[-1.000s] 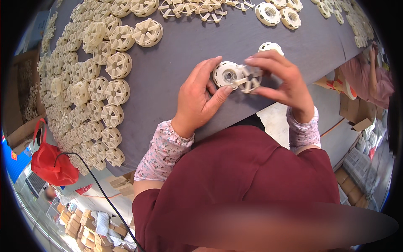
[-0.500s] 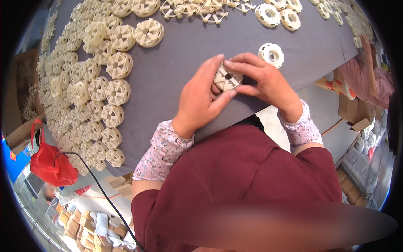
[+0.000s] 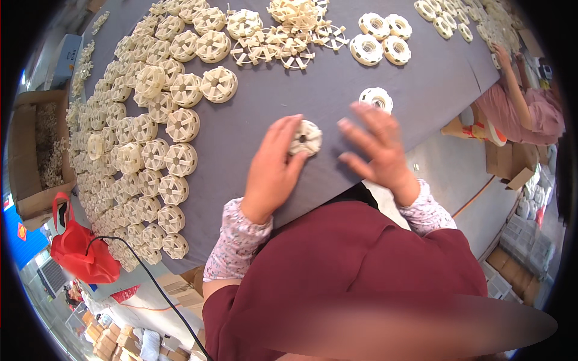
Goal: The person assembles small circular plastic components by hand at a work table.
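Note:
A round cream plastic spoked wheel (image 3: pixel 310 138) with a dark centre hole is gripped at its left side by my left hand (image 3: pixel 270 171), fingers over its far edge and thumb at its near edge. My right hand (image 3: pixel 385 147) is apart from the wheel, its fingers spread and slightly blurred, with nothing in them. Just beyond the right fingertips lies a white ring-shaped part (image 3: pixel 376 93), partly hidden by the hand. Both hands are over the grey cloth-covered table (image 3: pixel 241 141).
Rows of similar wheels (image 3: pixel 181 125) fill the table's left side. Loose spoked pieces (image 3: pixel 298 54) are heaped at the back, with several white rings (image 3: pixel 366 49) to their right. A red bag (image 3: pixel 87 259) and an open carton (image 3: pixel 30 156) are at left. Another person's arm (image 3: pixel 513 81) reaches in at far right.
My right hand has let go of the wheel and moved away to the right. My left hand keeps the wheel, now farther left. The whole view has shifted, showing more of the table's back.

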### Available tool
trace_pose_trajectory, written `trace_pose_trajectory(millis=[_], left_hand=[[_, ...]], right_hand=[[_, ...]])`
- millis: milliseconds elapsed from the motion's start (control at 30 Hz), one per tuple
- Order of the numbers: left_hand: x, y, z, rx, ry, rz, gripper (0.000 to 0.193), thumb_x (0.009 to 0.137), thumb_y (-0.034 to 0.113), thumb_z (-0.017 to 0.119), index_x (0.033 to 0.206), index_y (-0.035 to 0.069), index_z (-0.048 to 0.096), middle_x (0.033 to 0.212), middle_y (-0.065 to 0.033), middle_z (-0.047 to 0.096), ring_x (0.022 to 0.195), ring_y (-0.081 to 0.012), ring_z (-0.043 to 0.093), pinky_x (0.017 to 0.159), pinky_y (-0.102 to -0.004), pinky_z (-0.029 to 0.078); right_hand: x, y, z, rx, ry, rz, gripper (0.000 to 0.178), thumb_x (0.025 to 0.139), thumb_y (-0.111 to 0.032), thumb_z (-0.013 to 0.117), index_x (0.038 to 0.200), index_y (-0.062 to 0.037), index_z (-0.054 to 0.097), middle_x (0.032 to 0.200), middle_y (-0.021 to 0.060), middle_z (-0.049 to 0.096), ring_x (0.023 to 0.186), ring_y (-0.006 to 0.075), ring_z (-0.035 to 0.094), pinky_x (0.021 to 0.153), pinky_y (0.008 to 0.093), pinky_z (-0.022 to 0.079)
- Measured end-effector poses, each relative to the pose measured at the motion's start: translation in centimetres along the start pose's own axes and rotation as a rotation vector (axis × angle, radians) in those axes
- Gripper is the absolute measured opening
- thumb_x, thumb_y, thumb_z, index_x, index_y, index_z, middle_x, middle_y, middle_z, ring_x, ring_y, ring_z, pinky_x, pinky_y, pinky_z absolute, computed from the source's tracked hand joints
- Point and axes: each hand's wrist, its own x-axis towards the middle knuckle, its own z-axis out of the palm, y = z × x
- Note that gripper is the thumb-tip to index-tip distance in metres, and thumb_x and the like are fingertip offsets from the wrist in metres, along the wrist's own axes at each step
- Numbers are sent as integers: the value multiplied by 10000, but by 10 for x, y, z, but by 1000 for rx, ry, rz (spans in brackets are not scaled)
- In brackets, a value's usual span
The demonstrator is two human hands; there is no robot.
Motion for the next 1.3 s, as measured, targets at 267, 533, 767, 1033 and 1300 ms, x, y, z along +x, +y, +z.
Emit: trace_pose_trajectory(millis=[267, 533, 767, 1033, 1300], left_hand=[[-16, 0, -32, 477, 501, 80, 647, 899, 140, 858, 1495, 12, 639, 1418, -175, 628, 1151, -273, 676, 668, -287, 535], [10, 9, 23, 314, 125, 52, 931, 808, 357, 946, 1580, 50, 526, 1472, -177, 588, 1192, -363, 704, 922, -413, 614], [6, -1, 16, 191, 140, 113, 778, 809, 206, 919, 1500, 50, 597, 1424, -144, 649, 1180, -338, 718, 941, -404, 610], [6, -5, 13, 203, 137, 142, 780, 812, 187, 906, 1514, 66, 588, 1453, -137, 618, 1126, -332, 724, 914, -409, 603], [7, -3, 13, 203, 126, 115, 754, 807, 193, 905, 1493, 84, 610, 1450, -122, 624, 1121, -328, 728, 917, -416, 602]], right_hand=[[34, 23, 4, 150, -176, 195, 816, 914, -326, 821, 1652, -163, 512, 1728, 187, 426, 1576, 406, 426, 1298, 544, 324], [203, 92, 29, 59, 271, 121, 497, 965, -314, 794, 1399, -90, 698, 1355, 178, 714, 1200, 367, 704, 1031, 449, 552], [216, 130, 17, 675, 199, 381, 225, 1034, -120, 748, 1236, -27, 783, 957, -14, 732, 787, 61, 651, 699, 235, 527], [132, 79, 17, 307, 166, 129, 270, 926, -89, 800, 1195, -80, 785, 1151, 101, 729, 948, 202, 721, 782, 321, 575], [201, 87, 34, 256, 48, 250, 485, 980, -393, 794, 1348, -79, 748, 1258, 166, 772, 1054, 290, 761, 929, 406, 591]])
